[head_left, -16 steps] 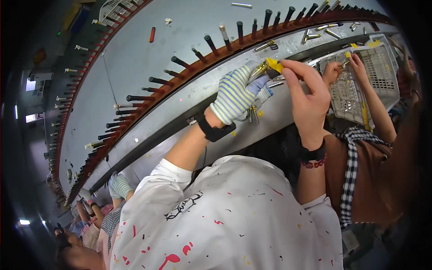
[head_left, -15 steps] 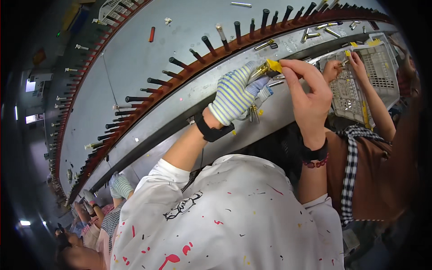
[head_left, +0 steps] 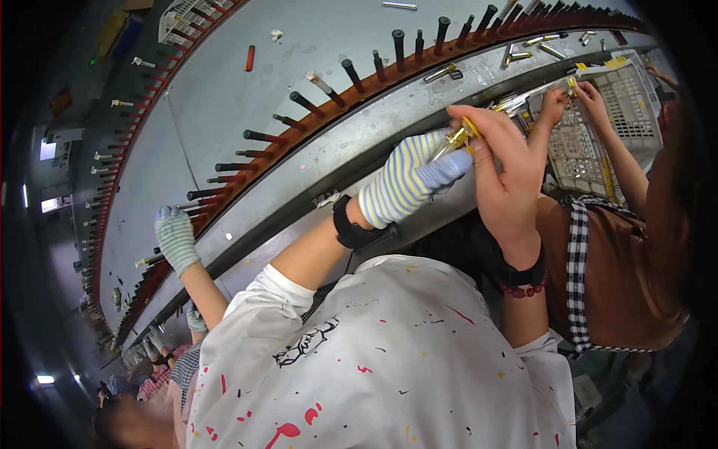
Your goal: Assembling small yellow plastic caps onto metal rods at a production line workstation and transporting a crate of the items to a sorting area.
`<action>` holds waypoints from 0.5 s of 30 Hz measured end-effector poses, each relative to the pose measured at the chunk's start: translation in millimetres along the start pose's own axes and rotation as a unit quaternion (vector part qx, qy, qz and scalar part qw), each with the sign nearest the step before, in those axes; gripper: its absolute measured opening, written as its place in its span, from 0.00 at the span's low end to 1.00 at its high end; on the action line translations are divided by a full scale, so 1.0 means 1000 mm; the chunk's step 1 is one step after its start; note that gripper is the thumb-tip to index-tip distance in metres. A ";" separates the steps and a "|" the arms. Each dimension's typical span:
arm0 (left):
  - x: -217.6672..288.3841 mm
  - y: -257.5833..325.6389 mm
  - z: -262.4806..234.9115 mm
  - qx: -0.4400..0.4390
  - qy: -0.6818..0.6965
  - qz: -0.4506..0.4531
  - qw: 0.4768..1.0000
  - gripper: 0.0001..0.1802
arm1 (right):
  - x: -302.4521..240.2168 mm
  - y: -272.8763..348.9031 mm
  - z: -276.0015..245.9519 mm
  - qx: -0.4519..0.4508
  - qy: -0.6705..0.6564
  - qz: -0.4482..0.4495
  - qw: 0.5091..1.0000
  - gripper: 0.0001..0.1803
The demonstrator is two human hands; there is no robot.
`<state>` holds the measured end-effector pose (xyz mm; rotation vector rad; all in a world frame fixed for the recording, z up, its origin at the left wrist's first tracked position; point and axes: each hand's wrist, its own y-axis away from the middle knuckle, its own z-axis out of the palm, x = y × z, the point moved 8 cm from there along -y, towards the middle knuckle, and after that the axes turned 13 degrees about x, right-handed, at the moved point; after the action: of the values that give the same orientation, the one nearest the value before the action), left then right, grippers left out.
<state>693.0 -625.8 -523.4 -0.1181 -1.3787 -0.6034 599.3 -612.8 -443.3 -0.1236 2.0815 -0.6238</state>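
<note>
My left hand point(head_left: 404, 182), in a striped knit glove, is closed around a shiny gold-toned metal fitting point(head_left: 449, 144) shaped like a short tube. Its end points up and to the right. A small piece of yellow tape point(head_left: 470, 126) sits at that end. My bare right hand point(head_left: 510, 161) reaches in from the right, with its thumb and forefinger at the yellow tape. The fingers partly cover the tape, and the glove hides the fitting's lower end.
Beyond my hands runs a curved reddish-brown rail point(head_left: 318, 112) with upright black pegs. Metal parts point(head_left: 516, 56) lie on the grey worktop. At right, a co-worker's hands point(head_left: 555, 105) work over white plastic crates point(head_left: 627, 93). At left, another's gloved hand point(head_left: 176, 238) reaches to the rail.
The yellow piece stood out flat from the fitting; now it sits closer around its end. My left hand has shifted slightly right. The left co-worker's gloved hand has risen to the rail.
</note>
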 end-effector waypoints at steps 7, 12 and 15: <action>-0.025 0.014 0.000 -0.115 0.208 -0.128 0.963 0.21 | 0.013 0.009 -0.016 0.032 -0.047 0.097 0.994 0.09; -0.018 0.027 -0.005 -0.128 0.142 -0.120 0.974 0.24 | -0.006 0.003 -0.017 -0.015 -0.031 0.112 0.993 0.05; -0.005 0.027 -0.017 -0.093 0.075 -0.086 0.989 0.24 | -0.009 0.002 -0.014 -0.032 0.007 0.112 0.993 0.04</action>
<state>719.8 -608.2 -524.7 -0.1019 -1.1926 -0.8693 592.9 -603.3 -431.3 0.0762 2.0928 -0.4224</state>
